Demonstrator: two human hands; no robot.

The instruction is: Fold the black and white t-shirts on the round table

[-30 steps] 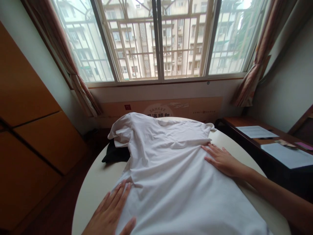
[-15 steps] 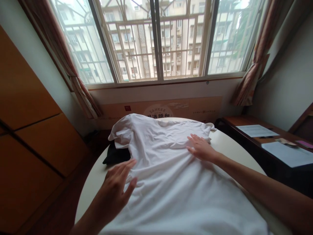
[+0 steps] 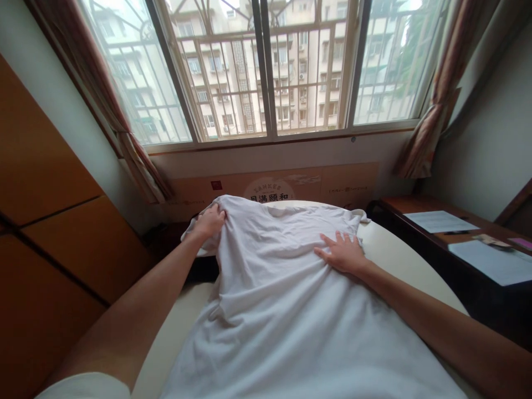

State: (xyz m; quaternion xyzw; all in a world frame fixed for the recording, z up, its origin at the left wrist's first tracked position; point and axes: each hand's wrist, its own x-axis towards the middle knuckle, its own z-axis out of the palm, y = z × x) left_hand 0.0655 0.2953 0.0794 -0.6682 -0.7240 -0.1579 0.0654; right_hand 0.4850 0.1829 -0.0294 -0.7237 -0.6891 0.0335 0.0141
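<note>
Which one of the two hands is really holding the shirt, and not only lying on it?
The left hand is the one: it grips the white T-shirt at the far sleeve and bunches the cloth. The right hand lies on the shirt with its fingers spread.

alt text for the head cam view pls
A white T-shirt lies over a round cream table, the left hand gripping its far corner and the right hand pressed flat on it. Behind is a barred window overlooking apartment buildings.

Soft daylight from the windows, wide-angle-bowed edges.
</note>
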